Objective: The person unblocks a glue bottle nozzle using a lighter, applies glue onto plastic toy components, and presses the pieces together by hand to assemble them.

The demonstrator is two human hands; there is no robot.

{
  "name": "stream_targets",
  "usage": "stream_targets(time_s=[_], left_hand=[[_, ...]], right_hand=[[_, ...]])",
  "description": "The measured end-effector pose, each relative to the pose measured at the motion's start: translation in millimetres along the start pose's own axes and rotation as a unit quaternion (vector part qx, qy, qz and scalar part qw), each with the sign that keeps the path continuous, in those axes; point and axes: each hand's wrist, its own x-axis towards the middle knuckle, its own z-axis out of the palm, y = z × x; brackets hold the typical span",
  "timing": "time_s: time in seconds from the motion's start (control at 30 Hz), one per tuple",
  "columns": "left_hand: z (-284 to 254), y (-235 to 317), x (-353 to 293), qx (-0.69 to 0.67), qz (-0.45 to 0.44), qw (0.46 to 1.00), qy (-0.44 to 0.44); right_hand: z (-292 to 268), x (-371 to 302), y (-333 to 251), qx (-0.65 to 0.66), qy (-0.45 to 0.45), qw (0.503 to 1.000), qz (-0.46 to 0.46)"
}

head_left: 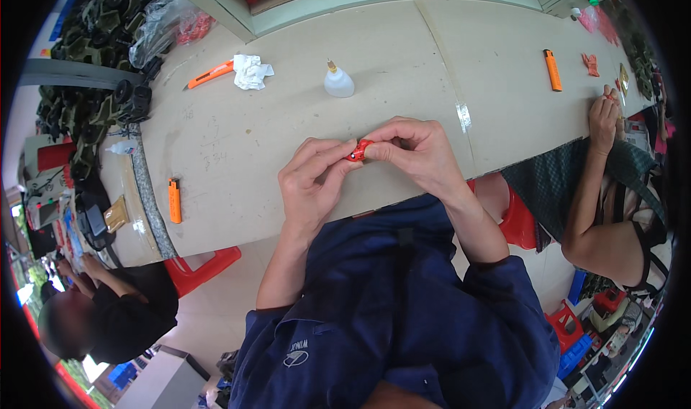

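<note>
Between my two hands, over the table's near part, is a small red plastic piece (358,150) with a dark spot on it; its exact kind is too small to make out. My left hand (314,179) pinches its left end between thumb and fingers. From the other side, the thumb and forefinger of my right hand (419,152) close on it. Beyond my hands, a white squeeze bottle (338,82) with a narrow brownish tip stands upright on the table (288,114).
An orange utility knife (209,74) lies beside crumpled white tissue (252,72). One orange lighter (175,201) is at left, another lighter (552,71) at right near a red part (591,65). A co-worker's hand (603,121) works at far right; another person sits at left. A shelf (403,2) borders the back.
</note>
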Motion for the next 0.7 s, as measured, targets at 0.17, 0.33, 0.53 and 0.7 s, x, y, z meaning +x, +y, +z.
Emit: stream_targets(time_s=[0.17,0.33,0.53,0.7], left_hand=[[-1,4,1,-0.101,-0.116,0.988,-0.011],[-11,2,2,-0.301,-0.270,0.913,-0.045],[-11,2,3,-0.299,-0.254,0.919,-0.039],[-11,1,3,-0.291,-0.254,0.921,-0.035]], right_hand=[[0,-2,4,0.004,0.018,0.999,-0.028],[3,-2,0,0.027,0.018,0.999,-0.035],[4,-2,2,-0.010,0.013,0.997,-0.074],[5,-2,3,-0.050,0.019,0.992,-0.117]])
